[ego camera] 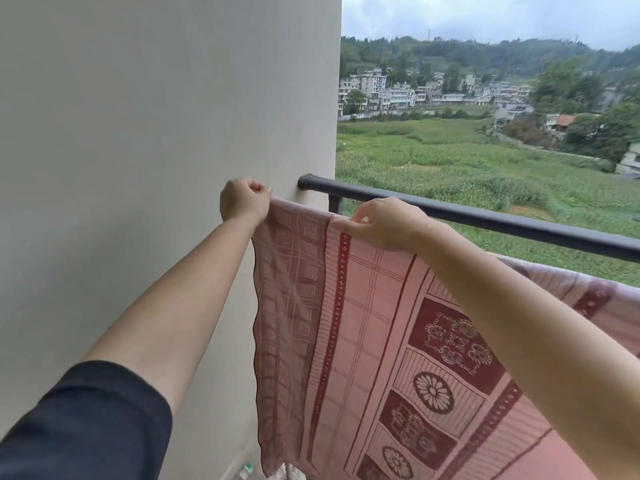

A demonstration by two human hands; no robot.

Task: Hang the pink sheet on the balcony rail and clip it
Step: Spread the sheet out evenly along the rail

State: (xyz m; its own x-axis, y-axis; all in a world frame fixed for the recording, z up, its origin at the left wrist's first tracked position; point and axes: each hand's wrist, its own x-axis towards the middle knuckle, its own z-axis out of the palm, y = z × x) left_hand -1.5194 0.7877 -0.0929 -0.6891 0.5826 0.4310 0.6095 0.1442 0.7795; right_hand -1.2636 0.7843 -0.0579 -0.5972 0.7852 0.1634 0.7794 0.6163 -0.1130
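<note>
Head view: the pink sheet point(363, 323), printed with dark red checks and flower panels, hangs spread out from its top edge on the near side of the balcony rail point(485, 216), at the rail's wall end.
Sheet's top edge: it is stretched between both hands, then runs off to the right lower than the rail's bar.
Left hand point(244, 202): the fingers are curled, pinching the sheet's upper left corner close to the wall point(156, 116).
Right hand point(384, 225): thumb and fingers pinch the top edge a little along from that corner, in front of the rail.
Arms: both are stretched forward and bare, with a dark sleeve point(86, 424) on the left upper arm.
Rail: a dark round bar fixed at the pale wall's outer edge.
Beyond the rail: a green field point(450, 161), pale houses point(415, 95) and a wooded hill.
</note>
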